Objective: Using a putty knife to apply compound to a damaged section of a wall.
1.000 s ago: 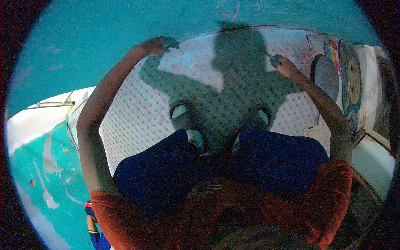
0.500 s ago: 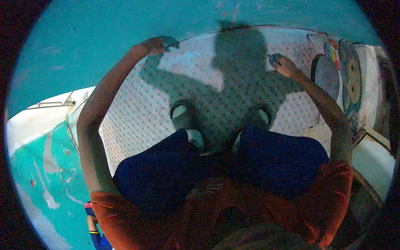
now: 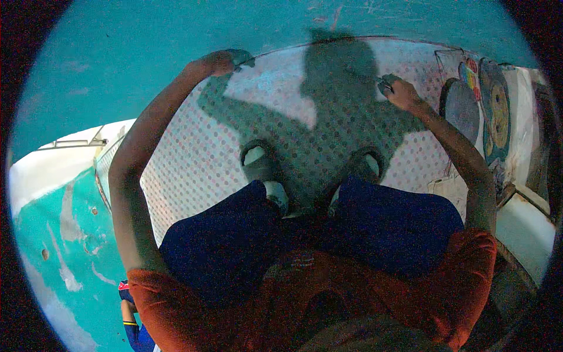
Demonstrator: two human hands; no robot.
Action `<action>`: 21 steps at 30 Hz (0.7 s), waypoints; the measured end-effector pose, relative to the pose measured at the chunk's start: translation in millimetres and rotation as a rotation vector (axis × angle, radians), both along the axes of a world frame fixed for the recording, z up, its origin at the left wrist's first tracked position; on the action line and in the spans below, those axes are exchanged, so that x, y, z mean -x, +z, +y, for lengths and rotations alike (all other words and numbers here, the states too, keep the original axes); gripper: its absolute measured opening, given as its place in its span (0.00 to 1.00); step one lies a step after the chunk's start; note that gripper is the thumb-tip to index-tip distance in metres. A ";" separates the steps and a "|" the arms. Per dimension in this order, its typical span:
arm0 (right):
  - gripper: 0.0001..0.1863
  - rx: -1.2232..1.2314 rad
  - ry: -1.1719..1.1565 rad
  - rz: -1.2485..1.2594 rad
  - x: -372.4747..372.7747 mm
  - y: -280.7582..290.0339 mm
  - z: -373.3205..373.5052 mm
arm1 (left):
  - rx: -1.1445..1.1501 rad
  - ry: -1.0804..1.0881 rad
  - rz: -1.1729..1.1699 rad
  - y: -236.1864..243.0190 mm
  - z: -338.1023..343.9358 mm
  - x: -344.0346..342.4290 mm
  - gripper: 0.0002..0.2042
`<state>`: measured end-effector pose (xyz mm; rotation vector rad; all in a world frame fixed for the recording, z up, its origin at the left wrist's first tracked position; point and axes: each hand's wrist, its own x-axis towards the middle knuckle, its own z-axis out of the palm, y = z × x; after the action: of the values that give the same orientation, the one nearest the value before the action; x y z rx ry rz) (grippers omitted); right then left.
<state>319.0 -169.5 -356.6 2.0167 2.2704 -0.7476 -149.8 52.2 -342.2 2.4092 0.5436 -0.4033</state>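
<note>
My left hand (image 3: 224, 63) is at the far left, where the white dotted floor (image 3: 176, 158) meets the turquoise wall (image 3: 146, 53). Its fingers curl together in shadow, and whatever they pinch is too dark to make out. My right hand (image 3: 402, 95) is held over the far right part of the dotted floor, beside the head of my shadow (image 3: 337, 70). Its fingers are closed round a small dark tool (image 3: 385, 85), whose kind I cannot tell. A thin dark line runs along the far edge between the two hands.
My feet in open-toed slippers (image 3: 256, 161) stand on the dotted floor. At the right lean a round grey disc (image 3: 460, 105) and a board with a yellow panel (image 3: 498, 111). A white ledge (image 3: 528, 217) is at the lower right. Another person's leg (image 3: 130, 314) shows at the lower left.
The thin dark tip that stuck out leftward from my right hand shows less now. My left hand has shifted very slightly to the right.
</note>
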 end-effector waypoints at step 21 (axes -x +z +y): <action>0.11 -0.105 -0.049 0.011 -9.2 -15.3 -8.9 | -0.127 -0.050 0.032 -24.1 6.1 15.6 0.17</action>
<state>328.2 -178.4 -371.9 2.1253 2.3213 -0.6570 -165.4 58.3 -366.3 2.5464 0.5384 -0.4408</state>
